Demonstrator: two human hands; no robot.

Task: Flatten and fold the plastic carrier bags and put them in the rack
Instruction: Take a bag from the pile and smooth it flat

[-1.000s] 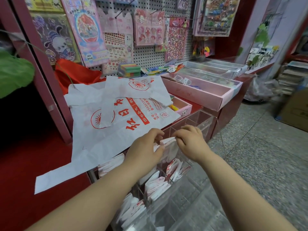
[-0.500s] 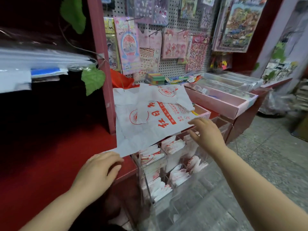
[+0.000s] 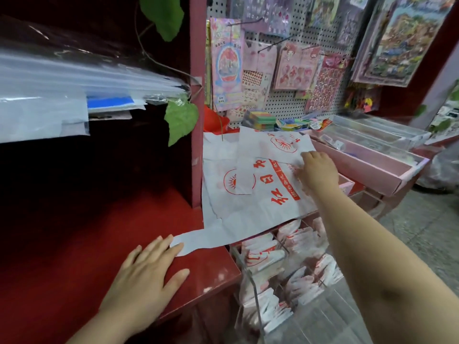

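Glossy clear sheets (image 3: 74, 78) sag from a shelf at far left above a smooth red desk (image 3: 62, 244), where the left hand (image 3: 144, 276) lies flat, fingers spread, its tips touching the handle strip of the thin, creased white carrier bags (image 3: 260, 202) (red sun badge and characters) spread overlapping on the desk. The right hand (image 3: 318, 170) rests on the upper bag, fingers bent onto the film; whether they pinch it I cannot tell. Below, a clear acrylic rack (image 3: 250, 291) holds folded bags in compartments, beside a speckled stone floor (image 3: 422, 232)
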